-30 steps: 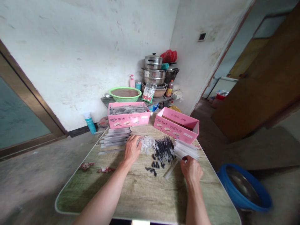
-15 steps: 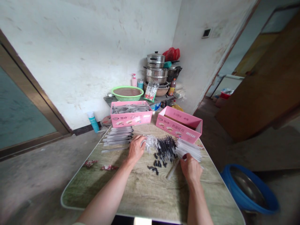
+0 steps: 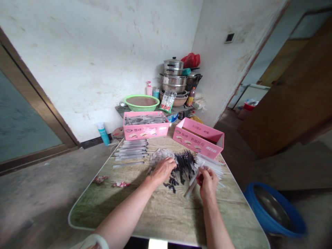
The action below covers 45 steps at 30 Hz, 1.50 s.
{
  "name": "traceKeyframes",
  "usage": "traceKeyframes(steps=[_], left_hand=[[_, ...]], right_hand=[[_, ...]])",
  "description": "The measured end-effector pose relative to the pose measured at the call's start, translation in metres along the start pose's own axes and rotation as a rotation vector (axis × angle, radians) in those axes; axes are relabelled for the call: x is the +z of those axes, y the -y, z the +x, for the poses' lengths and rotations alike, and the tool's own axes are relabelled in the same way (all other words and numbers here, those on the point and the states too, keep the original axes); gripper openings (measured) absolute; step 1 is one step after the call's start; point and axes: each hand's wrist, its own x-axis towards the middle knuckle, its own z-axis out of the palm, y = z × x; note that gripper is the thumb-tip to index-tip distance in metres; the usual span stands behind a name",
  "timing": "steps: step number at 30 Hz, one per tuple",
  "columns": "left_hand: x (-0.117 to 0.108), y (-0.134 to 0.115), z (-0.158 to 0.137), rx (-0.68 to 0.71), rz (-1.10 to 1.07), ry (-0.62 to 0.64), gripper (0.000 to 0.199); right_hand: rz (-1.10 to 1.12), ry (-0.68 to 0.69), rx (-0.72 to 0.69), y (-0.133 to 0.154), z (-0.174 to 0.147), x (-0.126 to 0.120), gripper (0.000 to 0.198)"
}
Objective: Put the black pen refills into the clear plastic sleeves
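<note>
My left hand [image 3: 164,170] reaches over the table's middle, fingers closed together at the left edge of a heap of slim black-tipped sticks [image 3: 184,162]. Whatever those fingertips pinch is too small to make out. Just behind it lies a heap of small whitish pieces [image 3: 161,155]. My right hand [image 3: 208,180] is closed in a pinch on a thin white tube at the near edge of a pile of translucent white tubes [image 3: 211,165]. Short black pieces [image 3: 170,187] lie loose between the hands. A row of whitish sticks with dark ends [image 3: 132,149] rests at the left.
At the table's back, one pink box [image 3: 146,130] holds many whitish sticks; another pink box [image 3: 198,138] stands to its right. Behind them are a green basin [image 3: 141,102] and stacked pots [image 3: 174,77]. A blue tub [image 3: 275,209] stands on the floor at right.
My left hand has moved right, from the whitish pieces to the black-tipped sticks, uncovering more of the whitish heap. My right hand has shifted slightly left and up.
</note>
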Motion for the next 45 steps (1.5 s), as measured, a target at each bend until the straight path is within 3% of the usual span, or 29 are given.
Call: traceKeyframes(steps=[7, 13, 19, 23, 27, 32, 45], left_hand=[[0.006, 0.008, -0.002, 0.068, 0.011, 0.037, 0.035], [0.003, 0.004, -0.004, 0.003, -0.092, -0.036, 0.029], [-0.01, -0.005, -0.004, -0.198, -0.598, -0.342, 0.011], [-0.013, 0.0, -0.005, -0.365, -1.077, -0.354, 0.022], [-0.014, 0.004, -0.006, -0.403, -1.286, -0.408, 0.032], [-0.012, 0.006, -0.006, -0.436, -1.364, -0.485, 0.034], [-0.011, 0.005, -0.004, -0.444, -1.373, -0.453, 0.033]], right_hand=[[0.194, 0.154, 0.188, 0.005, -0.001, 0.002, 0.023], [0.246, 0.194, 0.171, 0.003, -0.002, 0.005, 0.02], [0.345, 0.214, 0.183, -0.005, 0.004, 0.004, 0.024], [0.413, 0.156, 0.202, -0.011, 0.01, 0.0, 0.021], [0.451, 0.138, 0.205, -0.016, 0.013, -0.002, 0.019], [0.507, 0.114, 0.222, -0.017, 0.013, -0.001, 0.021], [0.545, 0.121, 0.248, -0.022, 0.014, 0.001, 0.02]])
